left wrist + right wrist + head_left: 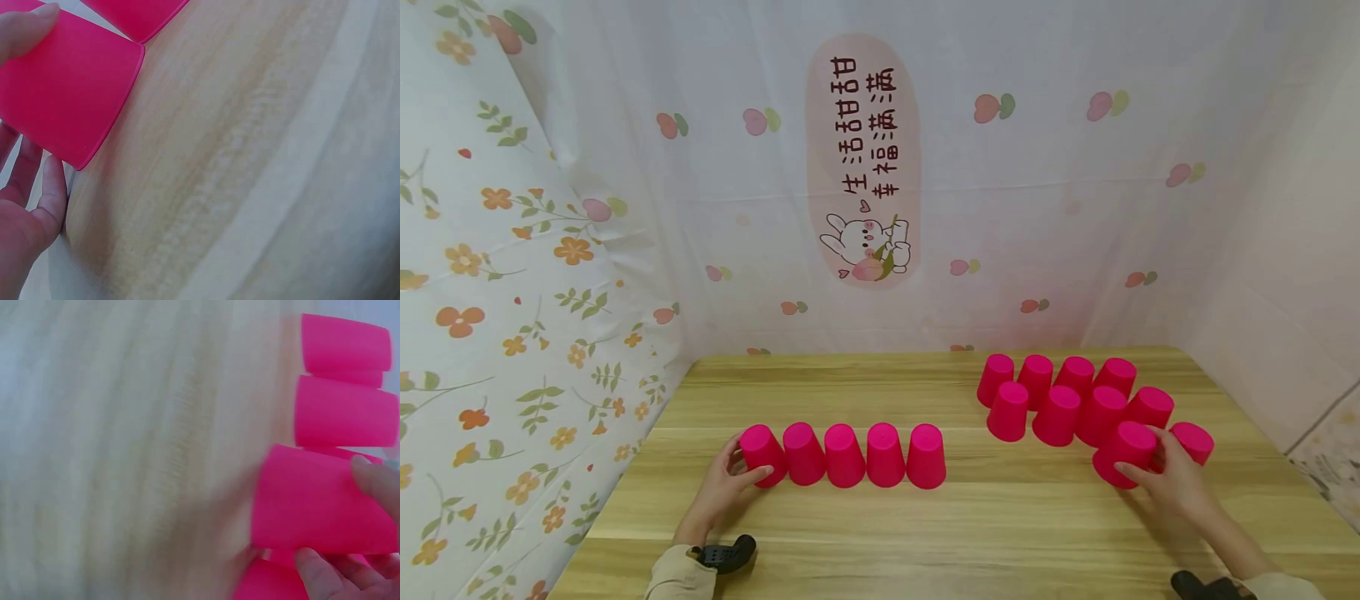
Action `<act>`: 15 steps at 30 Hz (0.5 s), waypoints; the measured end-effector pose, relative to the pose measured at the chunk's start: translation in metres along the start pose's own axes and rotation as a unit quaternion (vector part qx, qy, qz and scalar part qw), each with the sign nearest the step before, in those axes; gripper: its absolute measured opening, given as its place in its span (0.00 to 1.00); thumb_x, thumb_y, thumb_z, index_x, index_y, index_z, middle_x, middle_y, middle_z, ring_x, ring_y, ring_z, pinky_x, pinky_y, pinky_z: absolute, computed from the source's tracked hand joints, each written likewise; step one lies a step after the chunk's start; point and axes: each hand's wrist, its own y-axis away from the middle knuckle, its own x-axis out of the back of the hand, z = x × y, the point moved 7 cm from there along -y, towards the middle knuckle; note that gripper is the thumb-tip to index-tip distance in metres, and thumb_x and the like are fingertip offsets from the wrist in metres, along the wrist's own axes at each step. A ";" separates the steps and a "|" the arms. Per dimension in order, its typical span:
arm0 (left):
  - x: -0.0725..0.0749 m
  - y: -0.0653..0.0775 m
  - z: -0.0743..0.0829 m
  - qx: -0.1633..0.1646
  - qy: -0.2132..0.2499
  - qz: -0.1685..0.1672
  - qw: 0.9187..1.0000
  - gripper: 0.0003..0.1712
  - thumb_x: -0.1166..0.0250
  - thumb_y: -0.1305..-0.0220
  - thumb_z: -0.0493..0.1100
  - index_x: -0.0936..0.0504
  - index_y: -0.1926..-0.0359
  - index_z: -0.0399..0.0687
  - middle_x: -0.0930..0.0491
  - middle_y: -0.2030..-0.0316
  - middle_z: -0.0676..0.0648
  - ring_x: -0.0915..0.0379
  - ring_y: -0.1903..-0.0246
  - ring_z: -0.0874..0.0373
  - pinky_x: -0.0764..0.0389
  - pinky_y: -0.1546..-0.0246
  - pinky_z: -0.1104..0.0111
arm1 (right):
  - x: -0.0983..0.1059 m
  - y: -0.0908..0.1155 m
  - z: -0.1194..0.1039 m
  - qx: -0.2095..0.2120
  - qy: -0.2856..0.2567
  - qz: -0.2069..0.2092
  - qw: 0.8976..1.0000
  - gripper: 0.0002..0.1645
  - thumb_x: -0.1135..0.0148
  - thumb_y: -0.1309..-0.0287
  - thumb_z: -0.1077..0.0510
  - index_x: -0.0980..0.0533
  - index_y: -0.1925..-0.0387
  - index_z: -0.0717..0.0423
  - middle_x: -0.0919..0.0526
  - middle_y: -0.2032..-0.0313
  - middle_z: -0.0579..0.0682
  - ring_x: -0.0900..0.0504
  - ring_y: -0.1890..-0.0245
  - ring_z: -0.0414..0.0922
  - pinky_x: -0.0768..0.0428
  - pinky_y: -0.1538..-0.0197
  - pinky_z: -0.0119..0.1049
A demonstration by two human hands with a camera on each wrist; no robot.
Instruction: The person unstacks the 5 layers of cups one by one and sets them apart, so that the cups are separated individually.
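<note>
Bright pink cups stand upside down in two groups on the table. At the left end of a short row, my left hand [724, 485] holds the end cup [760, 447], thumb across its front and fingers behind. The left wrist view shows this cup [69, 94] with its rim at the table. On the right, my right hand [1178, 483] grips another pink cup [1124, 450] between thumb and fingers, in front of the right group. That cup [325, 503] is tilted a little; whether its rim touches the table I cannot tell.
Several more cups continue the left row [845, 454]. Behind the right hand are several cups in two rows [1057, 412], with one cup [1193, 442] partly hidden beyond that hand. A printed curtain [1045, 208] hangs behind the wooden table [880, 550].
</note>
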 end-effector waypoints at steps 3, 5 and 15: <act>0.000 0.000 -0.002 -0.001 -0.003 0.002 1.000 0.38 0.34 0.50 0.37 0.42 0.39 0.39 0.35 0.46 0.37 0.39 0.46 0.43 0.33 0.48 0.61 | 0.009 -0.003 -0.008 0.017 -0.003 -0.002 1.000 0.42 0.34 0.55 0.63 0.48 0.47 0.79 0.33 0.57 0.77 0.30 0.59 0.70 0.24 0.69 0.25; 0.000 -0.001 -0.002 -0.014 -0.004 0.003 1.000 0.38 0.34 0.50 0.38 0.42 0.39 0.39 0.34 0.47 0.37 0.39 0.47 0.42 0.33 0.48 0.59 | 0.017 -0.007 -0.015 0.026 0.001 -0.001 1.000 0.42 0.34 0.55 0.63 0.48 0.46 0.78 0.34 0.55 0.78 0.33 0.57 0.73 0.24 0.69 0.24; 0.001 0.003 0.005 -0.067 -0.008 0.008 0.998 0.37 0.34 0.51 0.40 0.40 0.41 0.38 0.31 0.50 0.40 0.35 0.50 0.47 0.29 0.52 0.62 | 0.049 -0.025 -0.067 0.070 0.002 0.017 0.997 0.45 0.35 0.52 0.59 0.49 0.40 0.71 0.35 0.49 0.75 0.31 0.54 0.63 0.33 0.66 0.12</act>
